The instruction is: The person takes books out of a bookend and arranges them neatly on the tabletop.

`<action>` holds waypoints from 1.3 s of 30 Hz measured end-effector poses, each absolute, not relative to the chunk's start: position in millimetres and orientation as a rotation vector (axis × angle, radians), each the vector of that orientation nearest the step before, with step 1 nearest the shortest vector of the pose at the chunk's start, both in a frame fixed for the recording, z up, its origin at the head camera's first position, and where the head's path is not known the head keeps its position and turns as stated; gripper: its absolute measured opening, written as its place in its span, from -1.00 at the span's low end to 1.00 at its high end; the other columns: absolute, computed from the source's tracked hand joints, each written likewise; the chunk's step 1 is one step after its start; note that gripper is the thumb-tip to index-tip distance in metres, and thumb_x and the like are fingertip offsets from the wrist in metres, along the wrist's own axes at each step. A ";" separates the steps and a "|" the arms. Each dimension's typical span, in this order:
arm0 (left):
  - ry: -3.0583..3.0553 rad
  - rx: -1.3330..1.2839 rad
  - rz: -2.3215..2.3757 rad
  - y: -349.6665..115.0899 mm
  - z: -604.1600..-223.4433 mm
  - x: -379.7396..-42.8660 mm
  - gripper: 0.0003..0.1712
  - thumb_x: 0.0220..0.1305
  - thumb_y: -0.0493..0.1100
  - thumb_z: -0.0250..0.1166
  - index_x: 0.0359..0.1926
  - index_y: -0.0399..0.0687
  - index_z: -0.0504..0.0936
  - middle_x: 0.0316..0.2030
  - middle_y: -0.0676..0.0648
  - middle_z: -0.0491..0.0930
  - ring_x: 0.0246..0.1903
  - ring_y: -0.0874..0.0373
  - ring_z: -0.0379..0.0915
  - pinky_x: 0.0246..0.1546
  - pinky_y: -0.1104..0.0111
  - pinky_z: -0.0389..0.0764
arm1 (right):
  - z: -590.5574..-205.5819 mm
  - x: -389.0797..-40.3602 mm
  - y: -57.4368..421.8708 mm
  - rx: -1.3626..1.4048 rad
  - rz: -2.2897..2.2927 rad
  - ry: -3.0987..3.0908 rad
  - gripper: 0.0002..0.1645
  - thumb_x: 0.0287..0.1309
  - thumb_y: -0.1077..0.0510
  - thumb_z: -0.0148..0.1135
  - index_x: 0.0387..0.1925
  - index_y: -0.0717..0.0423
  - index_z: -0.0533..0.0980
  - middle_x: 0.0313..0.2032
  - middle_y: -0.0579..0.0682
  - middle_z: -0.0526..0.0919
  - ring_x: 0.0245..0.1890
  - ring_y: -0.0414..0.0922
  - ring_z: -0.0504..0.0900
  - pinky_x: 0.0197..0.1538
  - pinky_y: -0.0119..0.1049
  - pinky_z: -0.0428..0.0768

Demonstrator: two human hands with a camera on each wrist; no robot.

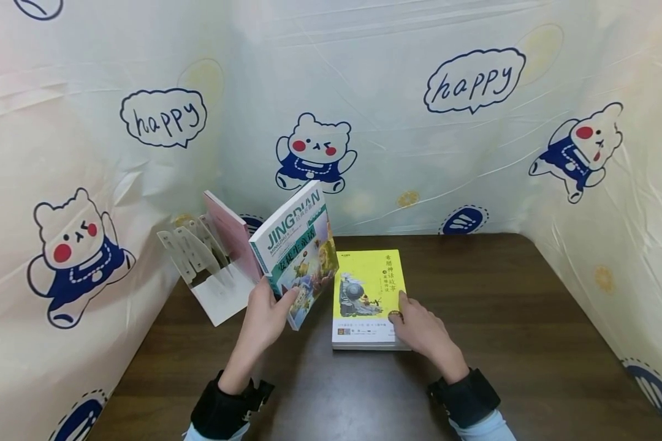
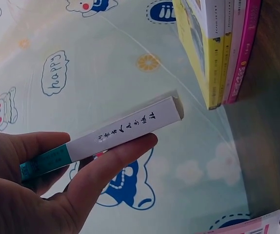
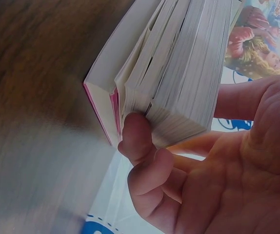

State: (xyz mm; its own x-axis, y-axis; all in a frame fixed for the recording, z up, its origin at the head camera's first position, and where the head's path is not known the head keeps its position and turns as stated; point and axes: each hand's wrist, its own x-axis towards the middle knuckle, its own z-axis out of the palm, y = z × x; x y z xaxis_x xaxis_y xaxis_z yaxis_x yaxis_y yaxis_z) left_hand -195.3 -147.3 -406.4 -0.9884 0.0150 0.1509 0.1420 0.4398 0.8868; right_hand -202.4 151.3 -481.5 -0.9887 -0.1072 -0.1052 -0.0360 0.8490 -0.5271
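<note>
My left hand [image 1: 267, 312] grips a white-and-teal picture book [image 1: 298, 251] by its spine side, tilted above the table. In the left wrist view its white-and-teal spine [image 2: 125, 126] lies between the thumb and fingers. A stack with a yellow book [image 1: 364, 288] on top lies on the table to the right. My right hand [image 1: 425, 327] holds this stack near its lower right corner, thumb at the cover. Bent fingers [image 3: 137, 139] press the page edges [image 3: 179, 73] of the stacked books in the right wrist view.
Behind the left hand a white book rack [image 1: 220, 291] stands on the brown table [image 1: 496, 318], with a pink book [image 1: 232, 236] upright in it. A printed curtain [image 1: 375, 73] with bears encloses the table at the back and sides.
</note>
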 end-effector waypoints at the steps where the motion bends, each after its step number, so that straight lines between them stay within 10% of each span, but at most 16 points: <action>1: -2.561 -0.141 -1.598 -147.9 -406.4 -195.3 -0.23 0.50 -0.19 0.24 0.58 -0.22 0.13 0.43 -0.46 0.39 0.29 -0.39 0.46 0.09 -0.35 0.60 | -481.3 -202.2 151.1 -0.112 -0.821 2.894 -0.18 0.47 0.03 0.13 0.53 0.43 0.16 0.41 0.43 0.44 0.03 0.20 0.57 -0.07 0.09 0.59; 39: -2.535 -0.192 -1.621 -153.7 -401.9 -190.8 -0.24 0.50 -0.24 0.25 0.59 -0.11 0.15 0.43 -0.39 0.42 0.30 -0.34 0.47 0.16 -0.37 0.55 | -473.6 -206.7 149.2 -0.185 -0.759 2.991 -0.35 0.38 0.09 0.24 0.37 0.37 0.42 0.33 0.40 0.41 0.17 0.25 0.35 0.09 0.19 0.58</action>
